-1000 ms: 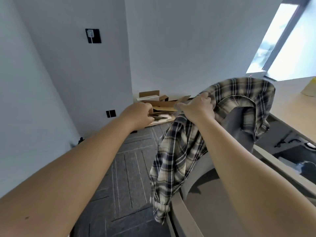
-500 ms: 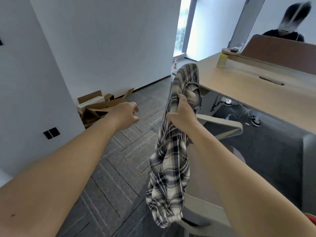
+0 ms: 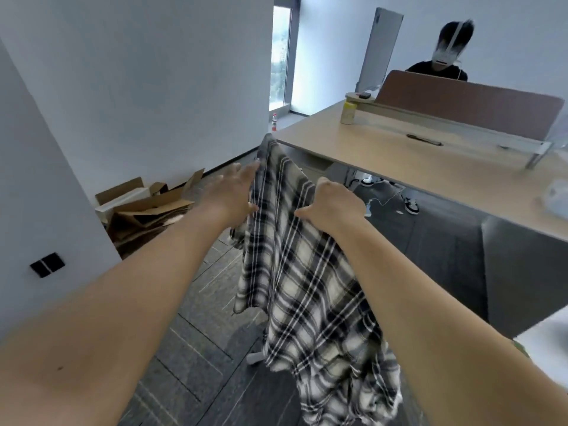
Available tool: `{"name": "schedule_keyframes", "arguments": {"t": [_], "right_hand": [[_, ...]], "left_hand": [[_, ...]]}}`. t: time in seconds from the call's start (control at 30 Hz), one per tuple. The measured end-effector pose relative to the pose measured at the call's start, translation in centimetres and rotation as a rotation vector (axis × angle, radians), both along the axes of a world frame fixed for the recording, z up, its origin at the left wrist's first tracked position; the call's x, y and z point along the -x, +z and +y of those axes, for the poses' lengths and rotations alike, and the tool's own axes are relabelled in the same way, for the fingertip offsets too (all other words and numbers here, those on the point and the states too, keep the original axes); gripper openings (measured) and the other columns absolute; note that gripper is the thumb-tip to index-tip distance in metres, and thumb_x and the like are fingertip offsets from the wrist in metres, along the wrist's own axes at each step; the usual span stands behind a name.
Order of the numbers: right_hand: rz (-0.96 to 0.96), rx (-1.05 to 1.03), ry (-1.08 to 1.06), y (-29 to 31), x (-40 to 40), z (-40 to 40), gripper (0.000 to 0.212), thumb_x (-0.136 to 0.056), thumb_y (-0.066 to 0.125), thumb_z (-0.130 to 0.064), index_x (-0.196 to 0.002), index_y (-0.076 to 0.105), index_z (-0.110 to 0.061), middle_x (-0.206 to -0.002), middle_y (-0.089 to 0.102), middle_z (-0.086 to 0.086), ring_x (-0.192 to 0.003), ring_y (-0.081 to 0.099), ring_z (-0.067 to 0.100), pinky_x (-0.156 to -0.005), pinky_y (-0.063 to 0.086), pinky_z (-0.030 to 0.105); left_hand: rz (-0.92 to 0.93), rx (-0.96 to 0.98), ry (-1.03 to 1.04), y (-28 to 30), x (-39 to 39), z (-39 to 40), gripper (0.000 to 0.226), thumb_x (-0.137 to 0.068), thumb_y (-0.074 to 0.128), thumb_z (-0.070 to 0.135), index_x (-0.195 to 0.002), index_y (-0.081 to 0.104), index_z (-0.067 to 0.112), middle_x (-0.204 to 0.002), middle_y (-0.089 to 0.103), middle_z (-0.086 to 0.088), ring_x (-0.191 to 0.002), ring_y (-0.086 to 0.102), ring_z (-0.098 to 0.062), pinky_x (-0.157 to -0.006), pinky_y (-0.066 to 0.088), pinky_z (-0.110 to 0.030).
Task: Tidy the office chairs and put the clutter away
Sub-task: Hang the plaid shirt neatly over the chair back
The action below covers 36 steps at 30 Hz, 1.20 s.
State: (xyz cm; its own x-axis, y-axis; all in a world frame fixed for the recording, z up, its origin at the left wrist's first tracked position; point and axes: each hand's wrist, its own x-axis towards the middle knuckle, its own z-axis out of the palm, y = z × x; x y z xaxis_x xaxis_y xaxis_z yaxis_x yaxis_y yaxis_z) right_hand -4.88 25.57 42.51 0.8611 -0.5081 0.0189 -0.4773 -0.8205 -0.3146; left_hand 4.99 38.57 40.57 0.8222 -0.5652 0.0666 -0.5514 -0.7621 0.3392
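Above the floor, one plaid shirt (image 3: 295,265) hangs from the clenched right hand (image 3: 333,204); left hand (image 3: 229,195) splayed.

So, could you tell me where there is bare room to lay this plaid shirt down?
The desk is bare between the yellow canister and its near edge, right of the plaid shirt. The carpet under the left hand is open too. The wall corner is crowded with cardboard boxes.
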Motion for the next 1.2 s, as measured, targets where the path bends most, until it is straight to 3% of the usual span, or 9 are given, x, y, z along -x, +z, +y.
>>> {"name": "schedule_keyframes", "arguments": {"t": [0.13,0.23,0.37,0.43,0.5,0.7,0.87,1.03,1.2], "right_hand": [[0.04,0.027,-0.011,0.0,1.4,-1.4,0.043,-0.083,0.066,-0.034,-0.114,0.053,-0.008,-0.117,0.062,0.009,-0.107,0.058,0.03,-0.076,0.043,0.035],[0.04,0.011,-0.021,-0.3,2.6,-2.5,0.037,-0.081,0.067,-0.03,-0.108,0.055,-0.008,-0.111,0.063,0.01,-0.103,0.059,0.03,-0.074,0.045,0.034],[0.024,0.073,-0.105,-0.6,4.0,-3.4,0.043,-0.076,0.068,-0.043,-0.101,0.061,-0.008,-0.102,0.066,0.007,-0.098,0.062,0.029,-0.071,0.042,0.032],[0.016,0.131,-0.143,-0.8,4.7,-3.6,0.044,-0.074,0.067,-0.052,-0.077,0.057,-0.009,-0.099,0.068,0.008,-0.097,0.062,0.03,-0.072,0.042,0.032],[0.015,0.18,-0.18,-0.9,5.5,-3.6,0.053,-0.073,0.065,-0.058,-0.058,0.037,-0.015,-0.09,0.064,0.008,-0.096,0.062,0.03,-0.072,0.041,0.032],[-0.029,0.181,-0.224,-0.6,8.2,-4.0,0.058,-0.073,0.065,-0.058,-0.053,0.023,-0.024,-0.095,0.067,0.009,-0.098,0.062,0.031,-0.07,0.037,0.031],[-0.039,0.126,-0.267,-1.0,8.5,-4.6,0.059,-0.069,0.069,-0.057,-0.053,0.024,-0.023,-0.066,0.046,-0.004,-0.095,0.063,0.031,-0.069,0.039,0.031],[-0.062,0.135,-0.304,-1.3,7.9,-5.0,0.059,-0.067,0.07,-0.058,-0.055,0.026,-0.021,-0.077,0.053,0.0,-0.079,0.054,0.026,-0.068,0.038,0.031],[-0.032,0.115,-0.358,-1.0,8.0,-5.3,0.055,-0.068,0.071,-0.055,-0.054,0.031,-0.019,-0.07,0.049,-0.002,-0.075,0.049,0.024,-0.067,0.037,0.031]], "left_hand": [[-0.1,-0.074,-0.112,0.5,-0.7,-2.7,0.089,-0.087,0.061,0.019,-0.148,-0.002,0.033,-0.157,0.004,-0.014,-0.14,0.02,-0.041,-0.115,0.024,-0.055],[-0.224,-0.143,-0.226,0.2,-1.4,-4.9,0.087,-0.085,0.063,0.024,-0.148,0.003,0.031,-0.157,0.002,-0.012,-0.142,0.009,-0.038,-0.115,0.019,-0.053],[-0.325,-0.156,-0.358,-0.3,-1.9,-6.8,0.062,-0.082,0.065,0.028,-0.135,0.035,0.014,-0.149,0.03,-0.01,-0.143,0.013,-0.031,-0.12,0.005,-0.051],[-0.36,-0.135,-0.451,-0.4,-1.9,-7.3,0.056,-0.082,0.066,0.027,-0.127,0.041,0.005,-0.139,0.044,-0.013,-0.139,0.025,-0.029,-0.121,0.003,-0.046],[-0.337,-0.099,-0.521,-0.2,-1.4,-7.5,0.054,-0.081,0.067,0.025,-0.123,0.043,0.001,-0.133,0.048,-0.015,-0.133,0.033,-0.031,-0.119,0.012,-0.04],[-0.344,-0.021,-0.619,-0.5,0.4,-8.1,0.058,-0.076,0.07,0.032,-0.118,0.048,-0.002,-0.126,0.052,-0.017,-0.122,0.041,-0.033,-0.107,0.025,-0.039],[-0.42,0.011,-0.635,-0.8,0.8,-8.2,0.061,-0.071,0.075,0.033,-0.114,0.054,-0.004,-0.118,0.059,-0.022,-0.117,0.048,-0.04,-0.107,0.03,-0.046],[-0.452,0.014,-0.653,-0.8,0.3,-8.4,0.06,-0.068,0.077,0.032,-0.111,0.056,-0.005,-0.113,0.062,-0.023,-0.113,0.052,-0.041,-0.104,0.035,-0.049],[-0.458,0.036,-0.688,-0.8,0.0,-9.3,0.062,-0.068,0.077,0.033,-0.114,0.056,-0.004,-0.116,0.061,-0.022,-0.114,0.052,-0.041,-0.106,0.034,-0.047]]}}
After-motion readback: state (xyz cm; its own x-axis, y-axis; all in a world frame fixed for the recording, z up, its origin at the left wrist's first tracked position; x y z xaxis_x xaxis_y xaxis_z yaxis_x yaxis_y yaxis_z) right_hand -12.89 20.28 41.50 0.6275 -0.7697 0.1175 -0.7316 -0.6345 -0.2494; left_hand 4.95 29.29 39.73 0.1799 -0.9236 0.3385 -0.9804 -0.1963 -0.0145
